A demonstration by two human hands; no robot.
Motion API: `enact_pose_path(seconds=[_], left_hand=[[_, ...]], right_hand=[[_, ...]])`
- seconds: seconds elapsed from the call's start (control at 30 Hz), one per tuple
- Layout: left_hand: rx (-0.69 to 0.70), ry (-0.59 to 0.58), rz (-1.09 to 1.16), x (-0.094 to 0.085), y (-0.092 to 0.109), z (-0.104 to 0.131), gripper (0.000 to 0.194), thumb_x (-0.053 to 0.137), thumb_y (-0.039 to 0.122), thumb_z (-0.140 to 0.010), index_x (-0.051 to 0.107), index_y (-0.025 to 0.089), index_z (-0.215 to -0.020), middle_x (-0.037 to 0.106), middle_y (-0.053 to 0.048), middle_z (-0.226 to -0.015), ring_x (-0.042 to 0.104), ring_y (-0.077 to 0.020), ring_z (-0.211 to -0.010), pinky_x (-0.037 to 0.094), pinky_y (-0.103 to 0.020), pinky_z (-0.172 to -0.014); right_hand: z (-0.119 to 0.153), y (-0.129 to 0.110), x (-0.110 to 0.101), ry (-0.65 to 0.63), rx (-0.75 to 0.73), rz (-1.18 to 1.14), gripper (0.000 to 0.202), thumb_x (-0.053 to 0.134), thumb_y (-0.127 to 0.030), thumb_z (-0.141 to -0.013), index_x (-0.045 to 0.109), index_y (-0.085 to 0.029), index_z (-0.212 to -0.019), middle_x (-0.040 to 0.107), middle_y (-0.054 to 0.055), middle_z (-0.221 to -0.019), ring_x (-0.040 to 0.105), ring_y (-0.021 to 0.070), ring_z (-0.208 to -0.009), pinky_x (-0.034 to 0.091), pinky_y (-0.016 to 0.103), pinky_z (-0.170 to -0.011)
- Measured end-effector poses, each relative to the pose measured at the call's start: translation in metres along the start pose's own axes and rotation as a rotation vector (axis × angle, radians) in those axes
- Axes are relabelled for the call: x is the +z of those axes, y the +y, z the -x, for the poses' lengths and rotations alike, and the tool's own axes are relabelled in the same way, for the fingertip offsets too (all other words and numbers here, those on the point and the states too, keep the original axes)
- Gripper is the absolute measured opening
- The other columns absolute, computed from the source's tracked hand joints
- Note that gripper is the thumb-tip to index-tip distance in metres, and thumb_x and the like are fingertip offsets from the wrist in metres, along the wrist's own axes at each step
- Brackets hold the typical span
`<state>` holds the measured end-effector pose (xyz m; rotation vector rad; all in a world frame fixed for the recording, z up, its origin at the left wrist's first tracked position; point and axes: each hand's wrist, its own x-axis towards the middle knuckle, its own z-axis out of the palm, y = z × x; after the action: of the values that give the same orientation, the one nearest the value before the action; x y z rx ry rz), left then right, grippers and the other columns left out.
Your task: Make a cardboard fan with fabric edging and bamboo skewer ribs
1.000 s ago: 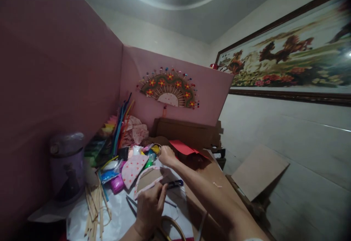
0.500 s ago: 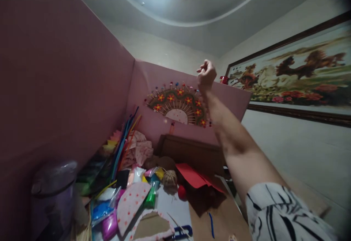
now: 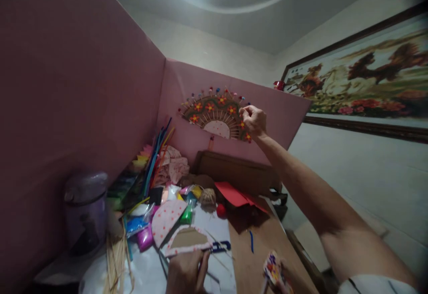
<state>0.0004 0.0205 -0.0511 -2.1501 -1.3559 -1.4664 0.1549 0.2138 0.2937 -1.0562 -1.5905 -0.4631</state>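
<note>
the right hand (image 3: 254, 121) is pinching high, perhaps something too fine to see; the left hand (image 3: 186, 272), grip unclear, is curling by the half-disc (image 3: 190, 239) on the table (image 3: 245, 266), likely steadying it.

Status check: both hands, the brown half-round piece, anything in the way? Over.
Right hand raised in a pinch, anything held too small to tell. Left hand low at brown half-round piece, grip unclear. Right hand covers some of decorated fan.

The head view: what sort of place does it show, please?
Probably a home craft corner: a ball of twine, a flower-decorated fan against a pink panel, and a framed horse picture on the wall.
</note>
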Motion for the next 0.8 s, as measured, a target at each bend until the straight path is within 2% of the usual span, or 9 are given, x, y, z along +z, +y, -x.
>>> enact_pose_path(seconds=[0.13,0.2,0.27,0.33,0.43,0.5,0.57,0.7,0.8], left_hand=[[0.004,-0.027,-0.061,-0.007,0.0,-0.01,0.028,0.047,0.024,-0.088,0.059,0.019,-0.063,0.056,0.0,-0.049,0.054,-0.0129,-0.047,0.035,-0.026,-0.049],[-0.03,-0.012,-0.04,-0.009,-0.002,-0.013,0.026,0.044,0.025,-0.089,0.062,0.019,-0.07,0.064,-0.004,-0.063,0.06,-0.015,-0.059,0.038,-0.026,-0.056],[-0.119,-0.008,0.022,-0.01,-0.005,-0.016,0.026,0.042,0.026,-0.09,0.064,0.019,-0.081,0.069,-0.007,-0.08,0.063,-0.0166,-0.075,0.04,-0.026,-0.063],[-0.239,-0.023,0.004,-0.012,-0.008,-0.02,0.025,0.045,0.031,-0.088,0.064,0.018,-0.079,0.067,-0.004,-0.068,0.06,-0.0158,-0.064,0.037,-0.025,-0.058],[-0.372,0.019,-0.008,-0.016,-0.012,-0.028,0.024,0.05,0.035,-0.084,0.063,0.018,-0.074,0.064,-0.002,-0.062,0.058,-0.0156,-0.059,0.033,-0.024,-0.056],[-0.394,0.052,-0.013,-0.018,-0.013,-0.033,0.022,0.05,0.034,-0.084,0.062,0.018,-0.076,0.063,-0.002,-0.063,0.058,-0.0159,-0.06,0.033,-0.024,-0.056],[-0.403,0.06,-0.02,-0.019,-0.015,-0.035,0.019,0.051,0.033,-0.083,0.062,0.018,-0.078,0.064,-0.003,-0.064,0.058,-0.0164,-0.061,0.032,-0.024,-0.057],[-0.372,0.04,-0.069,-0.018,-0.016,-0.036,0.018,0.052,0.033,-0.082,0.063,0.018,-0.079,0.067,-0.004,-0.069,0.061,-0.0179,-0.065,0.033,-0.025,-0.057],[-0.318,0.021,-0.138,-0.017,-0.016,-0.034,0.02,0.052,0.033,-0.082,0.064,0.018,-0.078,0.068,-0.005,-0.067,0.06,-0.0179,-0.062,0.032,-0.025,-0.057]], right_hand=[[0.065,-0.031,-0.055,-0.123,-0.089,0.033,0.03,0.049,-0.039,-0.087,0.06,-0.018,-0.068,0.054,0.0,-0.053,0.051,0.014,-0.054,0.035,0.025,-0.056],[0.107,-0.042,-0.079,-0.241,-0.059,-0.031,0.036,0.048,-0.043,-0.087,0.059,-0.018,-0.063,0.054,0.0,-0.052,0.051,0.0131,-0.052,0.035,0.024,-0.053],[0.157,-0.046,-0.096,-0.31,0.041,-0.156,0.034,0.047,-0.043,-0.087,0.062,-0.019,-0.067,0.058,0.0,-0.055,0.052,0.0128,-0.052,0.036,0.023,-0.052],[0.21,-0.045,-0.104,-0.319,0.209,-0.274,0.027,0.053,-0.04,-0.082,0.066,-0.019,-0.072,0.063,0.001,-0.059,0.054,0.0131,-0.052,0.038,0.023,-0.05],[0.277,-0.037,-0.103,-0.26,0.534,-0.393,0.026,0.057,-0.04,-0.077,0.067,-0.017,-0.069,0.065,0.002,-0.057,0.052,0.0129,-0.044,0.041,0.025,-0.045],[0.305,-0.029,-0.097,-0.239,0.627,-0.336,0.026,0.057,-0.041,-0.074,0.066,-0.017,-0.068,0.066,0.003,-0.057,0.053,0.0134,-0.044,0.041,0.025,-0.044],[0.32,-0.02,-0.09,-0.245,0.634,-0.22,0.026,0.056,-0.04,-0.074,0.065,-0.017,-0.065,0.067,0.003,-0.059,0.056,0.0147,-0.048,0.043,0.025,-0.047],[0.33,-0.005,-0.075,-0.252,0.634,-0.057,0.022,0.056,-0.038,-0.075,0.061,-0.02,-0.064,0.069,0.005,-0.066,0.061,0.0186,-0.061,0.044,0.027,-0.057],[0.336,0.0,-0.069,-0.35,0.591,0.034,0.02,0.054,-0.036,-0.078,0.061,-0.022,-0.065,0.069,0.002,-0.068,0.062,0.019,-0.066,0.041,0.026,-0.06]])
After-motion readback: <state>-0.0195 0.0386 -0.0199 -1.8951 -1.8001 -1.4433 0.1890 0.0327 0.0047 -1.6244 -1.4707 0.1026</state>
